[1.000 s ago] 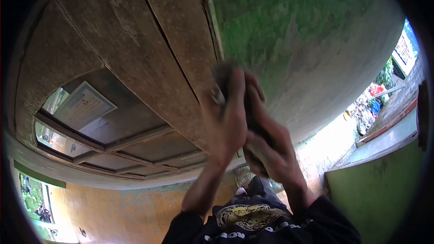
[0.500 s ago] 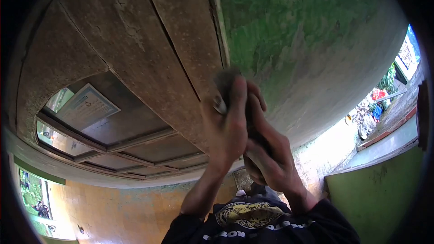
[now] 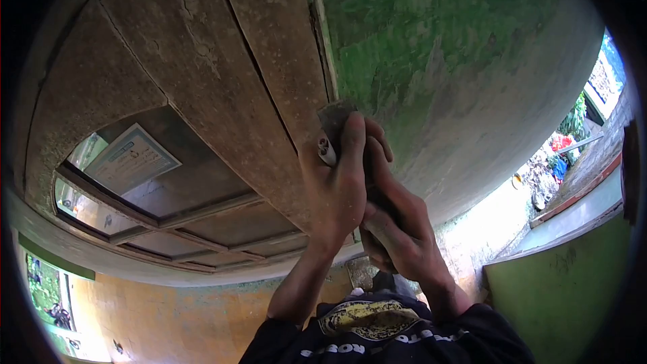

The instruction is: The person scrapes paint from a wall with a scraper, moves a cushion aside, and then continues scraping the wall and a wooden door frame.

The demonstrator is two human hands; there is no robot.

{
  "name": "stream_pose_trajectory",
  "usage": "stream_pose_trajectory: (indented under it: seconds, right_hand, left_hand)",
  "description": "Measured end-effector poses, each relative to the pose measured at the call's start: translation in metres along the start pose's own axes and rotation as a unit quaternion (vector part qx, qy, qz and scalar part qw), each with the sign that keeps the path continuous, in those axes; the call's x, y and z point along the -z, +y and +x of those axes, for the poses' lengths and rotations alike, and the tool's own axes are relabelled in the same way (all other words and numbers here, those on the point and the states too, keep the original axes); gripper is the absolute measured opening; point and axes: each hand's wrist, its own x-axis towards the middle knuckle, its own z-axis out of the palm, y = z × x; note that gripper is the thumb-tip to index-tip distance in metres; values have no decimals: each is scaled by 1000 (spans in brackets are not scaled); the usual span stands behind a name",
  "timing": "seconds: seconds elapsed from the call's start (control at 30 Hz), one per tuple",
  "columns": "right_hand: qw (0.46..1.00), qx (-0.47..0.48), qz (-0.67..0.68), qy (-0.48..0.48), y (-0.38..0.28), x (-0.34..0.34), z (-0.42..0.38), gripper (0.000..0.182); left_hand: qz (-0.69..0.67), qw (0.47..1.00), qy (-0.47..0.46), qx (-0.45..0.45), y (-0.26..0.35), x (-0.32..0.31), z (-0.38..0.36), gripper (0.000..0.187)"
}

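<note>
Both hands are raised together in front of the wall, closed around a scraper. Its flat grey blade [image 3: 335, 116] sticks out above the fingers, the tip at the seam between brown boards [image 3: 249, 81] and a green painted wall [image 3: 431, 61]. My left hand [image 3: 340, 185] grips it with a finger pressed along the blade, and a pale round tube end [image 3: 326, 152] shows beside it. My right hand [image 3: 404, 229] is curled just below and to the right, overlapping the left. Most of the handle is hidden by the fingers.
Left of the hands is a wooden-framed glass window [image 3: 168, 209] with a paper certificate [image 3: 133, 156] behind or on it. At the right, a bright opening shows a heap of coloured items [image 3: 552, 162] and a low green partition [image 3: 559, 296]. A yellowish wall [image 3: 202, 313] is low in view.
The hands and scraper blade have barely shifted, staying at the same seam. They were blurred by motion before and look sharp now.
</note>
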Motion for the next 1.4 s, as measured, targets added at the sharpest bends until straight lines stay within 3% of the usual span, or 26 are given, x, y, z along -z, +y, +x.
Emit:
stream_pose_trajectory:
  seconds: [0.1, 0.23, 0.67, 0.77, 0.87, 1.0, 1.1, 1.17, 1.3, 1.4]
  right_hand:
    - [998, 42, -36, 11, 0, -3, 2, 62]
    - [995, 72, -61, 33, 15, -3, 0, 63]
    - [999, -19, 44, 16, 13, -9, -8, 62]
    - [997, 56, -25, 43, 12, -14, -3, 60]
    - [999, -14, 45, 26, 10, -11, -10, 58]
    - [998, 46, -7, 44, 5, -14, 1, 59]
    - [998, 60, 1, 26, -8, -17, 3, 60]
    - [999, -2, 42, 12, -5, -16, -4, 62]
    - [999, -11, 34, 5, -11, -17, -8, 63]
    - [998, 45, -5, 33, 2, -16, -3, 63]
  left_hand:
    - [-40, 999, 20, 21, 21, -2, 9, 31]
    - [-1, 1000, 0, -7, 4, 3, 7, 30]
    - [1, 999, -6, 41, 4, 6, 0, 32]
    - [0, 999, -15, 51, 12, 6, 2, 31]
    - [-3, 998, -19, 58, 7, 6, -1, 31]
    - [8, 1000, -25, 0, 20, 5, 15, 31]
    - [19, 999, -47, 4, 19, 8, 12, 31]
    - [22, 999, -40, 11, 17, 10, 9, 31]
    - [-22, 998, -9, 50, 16, 4, 5, 33]
    - [10, 999, -14, 37, 13, 4, 4, 34]
